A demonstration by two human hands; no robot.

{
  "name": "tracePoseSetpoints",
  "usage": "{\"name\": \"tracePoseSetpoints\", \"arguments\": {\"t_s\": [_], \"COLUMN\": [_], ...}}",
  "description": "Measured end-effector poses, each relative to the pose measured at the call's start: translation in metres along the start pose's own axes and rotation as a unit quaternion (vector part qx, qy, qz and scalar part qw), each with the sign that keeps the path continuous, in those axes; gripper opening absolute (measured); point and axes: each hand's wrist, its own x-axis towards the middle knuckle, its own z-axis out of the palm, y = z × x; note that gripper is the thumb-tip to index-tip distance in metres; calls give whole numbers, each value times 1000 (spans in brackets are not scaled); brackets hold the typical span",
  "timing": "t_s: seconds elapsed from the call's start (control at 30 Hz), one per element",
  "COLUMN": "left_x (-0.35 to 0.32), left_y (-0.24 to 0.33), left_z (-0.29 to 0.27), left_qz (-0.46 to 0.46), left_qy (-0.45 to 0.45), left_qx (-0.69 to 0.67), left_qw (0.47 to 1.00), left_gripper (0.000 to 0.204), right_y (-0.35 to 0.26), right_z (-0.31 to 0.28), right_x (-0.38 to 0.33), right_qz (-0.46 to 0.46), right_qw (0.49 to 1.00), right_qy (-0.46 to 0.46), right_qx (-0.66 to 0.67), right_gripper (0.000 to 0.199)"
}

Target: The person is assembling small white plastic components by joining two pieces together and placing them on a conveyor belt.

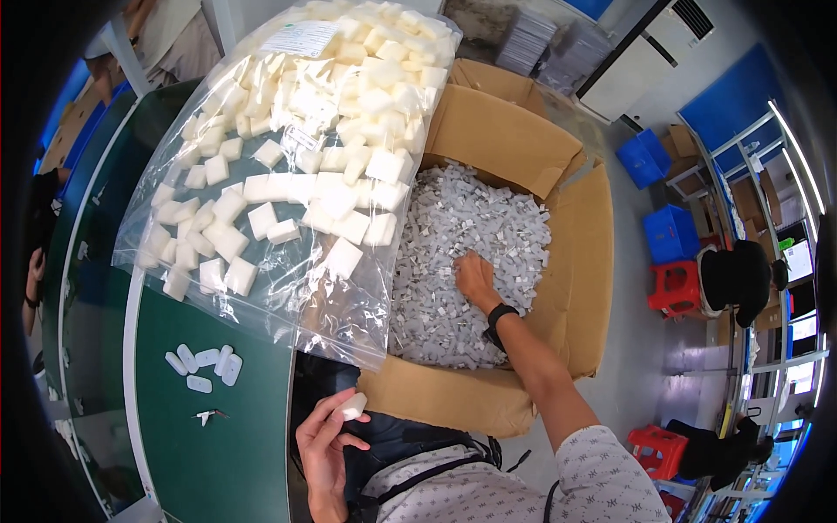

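Observation:
My left hand (324,438) is closed in front of my body, with a small white block (353,406) pinched between thumb and fingers. My right hand (475,277) reaches down into a big cardboard box (571,261), touching the heap of small whitish plastic pieces (471,209) inside. Its fingers are bent together, and I cannot make out what is in them. A dark band circles the right wrist. Left of the box, a large clear plastic bag (336,301) full of cream-white foam blocks (228,241) lies across the green table.
Several white rounded oblong pieces (199,383) lie on the green table (174,453) near a small white part with dark tips (206,417). Blue crates (670,234) and red stools (673,289) stand on the floor at right. Other people sit along a workbench there.

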Motion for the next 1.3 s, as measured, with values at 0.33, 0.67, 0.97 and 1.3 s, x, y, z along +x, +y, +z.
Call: {"name": "tracePoseSetpoints", "arguments": {"t_s": [0.33,0.67,0.97,1.3], "left_x": [-1,-13,-17,-23], "left_y": [2,19,66,67], "left_z": [-8,5,56,50], "left_qz": [-10,10,309,348], "left_qy": [19,-46,8,61], "left_qx": [-71,21,314,353], "left_qw": [997,999,898,867], "left_gripper": [30,15,45,13], "right_y": [-11,-94,-190,-201], "right_z": [-21,-224,-317,-307], "right_x": [-7,-30,-112,-119], "right_qz": [3,-39,-281,-346], "right_qw": [996,931,838,846], "right_qy": [35,37,-125,-88], "right_qx": [84,361,452,395], "right_gripper": [7,11,10,10]}}
